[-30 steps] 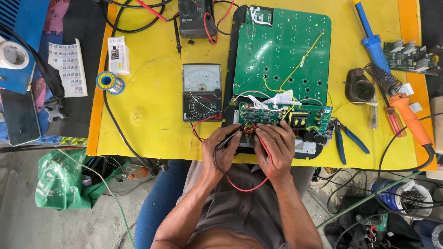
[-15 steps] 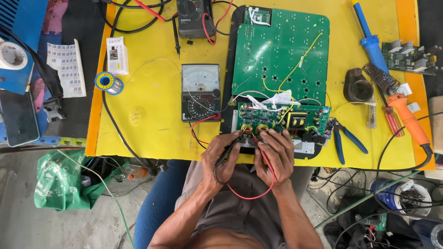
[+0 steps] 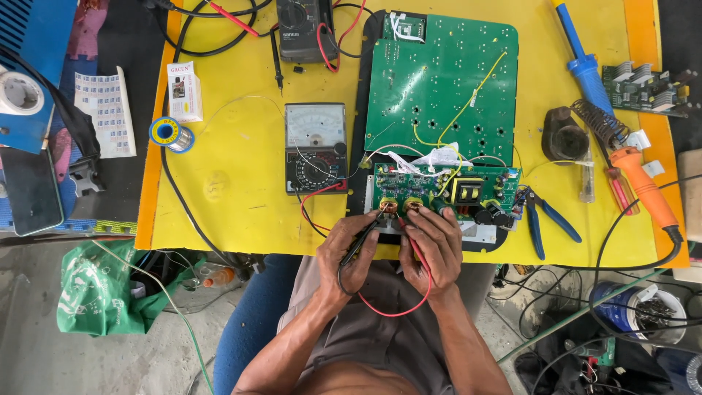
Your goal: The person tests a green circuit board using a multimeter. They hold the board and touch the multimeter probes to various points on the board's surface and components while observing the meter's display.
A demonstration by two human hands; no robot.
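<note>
We're probing the small circuit board [image 3: 442, 192] at the near table edge — left hand [image 3: 355, 252] pinches the black probe [image 3: 363, 240], right hand [image 3: 433, 245] pinches the red probe [image 3: 412, 241]. Tips sit by the copper coils [image 3: 400, 205]; next call, we judge, is steady contact and a glance left at the analog multimeter [image 3: 315, 148].

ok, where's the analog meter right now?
Head view: the analog meter lies on the yellow table, left of the large green board, just above and left of the left hand holding the black probe.

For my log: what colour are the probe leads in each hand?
Left hand black, right hand red; head view.
</note>
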